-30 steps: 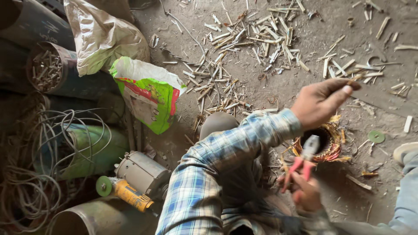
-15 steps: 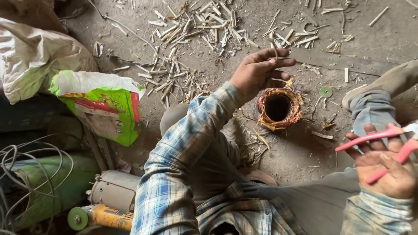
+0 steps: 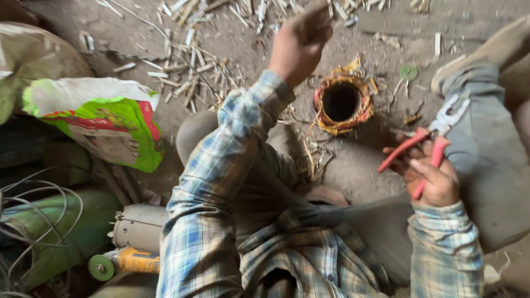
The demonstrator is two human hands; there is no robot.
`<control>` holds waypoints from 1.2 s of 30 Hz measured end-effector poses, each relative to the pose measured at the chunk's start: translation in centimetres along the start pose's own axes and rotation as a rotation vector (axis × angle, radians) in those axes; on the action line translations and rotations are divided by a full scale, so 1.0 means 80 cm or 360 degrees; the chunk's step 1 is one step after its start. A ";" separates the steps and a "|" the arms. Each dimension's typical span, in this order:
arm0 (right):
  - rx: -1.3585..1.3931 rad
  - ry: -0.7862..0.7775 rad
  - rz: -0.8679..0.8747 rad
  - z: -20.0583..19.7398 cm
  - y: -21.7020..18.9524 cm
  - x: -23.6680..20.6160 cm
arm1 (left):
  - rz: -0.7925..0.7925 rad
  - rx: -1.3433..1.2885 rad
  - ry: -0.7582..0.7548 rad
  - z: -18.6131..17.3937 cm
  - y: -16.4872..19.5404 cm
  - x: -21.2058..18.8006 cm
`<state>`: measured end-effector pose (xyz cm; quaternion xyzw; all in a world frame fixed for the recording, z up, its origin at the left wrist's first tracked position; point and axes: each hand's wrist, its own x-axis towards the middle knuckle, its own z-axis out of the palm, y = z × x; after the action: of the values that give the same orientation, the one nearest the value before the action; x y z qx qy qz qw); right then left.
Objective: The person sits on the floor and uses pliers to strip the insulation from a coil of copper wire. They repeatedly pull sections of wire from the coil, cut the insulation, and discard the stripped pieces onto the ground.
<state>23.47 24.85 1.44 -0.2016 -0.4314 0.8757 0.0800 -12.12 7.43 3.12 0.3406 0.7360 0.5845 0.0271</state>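
My left hand [image 3: 298, 47] is raised above and to the left of a round motor stator [image 3: 361, 91] wound with copper wire, which lies on the dirt floor. The fingers are bunched together and blurred, so whether they pinch anything is unclear. My right hand [image 3: 436, 179] is low on the right, resting by my grey trouser leg and gripping red-handled pliers [image 3: 411, 146] whose metal jaws point up and to the right. Both arms wear blue checked sleeves.
Pale slivers and strips [image 3: 193, 60] litter the floor at the top. A green-and-white bag [image 3: 105, 121] and a tan sack [image 3: 33, 55] lie at the left. A grey motor [image 3: 138, 226], a yellow grinder [image 3: 132, 259], a green cylinder [image 3: 66, 232] and loose wires [image 3: 33, 221] crowd the lower left.
My left hand has lifted away from the stator's rim toward the top of the view. My right hand with the pliers has shifted left, closer to the stator.
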 end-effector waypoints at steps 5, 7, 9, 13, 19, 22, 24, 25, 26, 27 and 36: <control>-0.0079 0.0051 0.0125 0.003 0.012 -0.005 | 0.0420 0.0670 -0.0024 0.008 0.013 -0.013; -0.0094 0.0035 0.0144 0.006 0.014 -0.007 | 0.0036 0.0800 -0.0584 0.014 0.032 -0.026; -0.0176 0.0052 0.0210 0.011 0.019 -0.007 | -0.0412 0.1095 -0.1362 0.017 0.050 -0.047; -0.0434 0.0013 0.0363 0.022 0.030 -0.005 | -0.0644 0.1292 -0.2127 -0.001 0.056 -0.065; -0.0434 -0.0317 0.0505 0.029 0.056 0.000 | -0.0610 0.1242 -0.2022 -0.033 0.029 -0.093; -0.0426 -0.0433 0.0669 0.026 0.075 0.000 | -0.0715 0.1017 -0.1598 -0.036 0.026 -0.122; -0.0677 -0.0483 0.0752 0.026 0.093 0.001 | -0.0810 0.0893 -0.1438 -0.032 0.033 -0.150; -0.0806 -0.0510 0.0799 0.025 0.099 0.001 | -0.0685 0.0818 -0.1242 -0.029 0.039 -0.166; -0.0741 -0.0545 0.0819 0.025 0.106 0.000 | -0.0567 0.0742 -0.1049 -0.026 0.046 -0.185; -0.0671 -0.0576 0.0840 0.029 0.116 -0.001 | -0.0451 0.0666 -0.0863 -0.025 0.053 -0.202; -0.0571 -0.0575 0.1073 0.052 0.119 -0.006 | -0.0813 0.0209 -0.0652 -0.025 0.086 -0.237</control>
<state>22.44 15.84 -3.67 -0.1854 -0.4939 0.7853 -0.3242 4.80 -3.75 2.99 0.2565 0.8129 0.4296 0.2980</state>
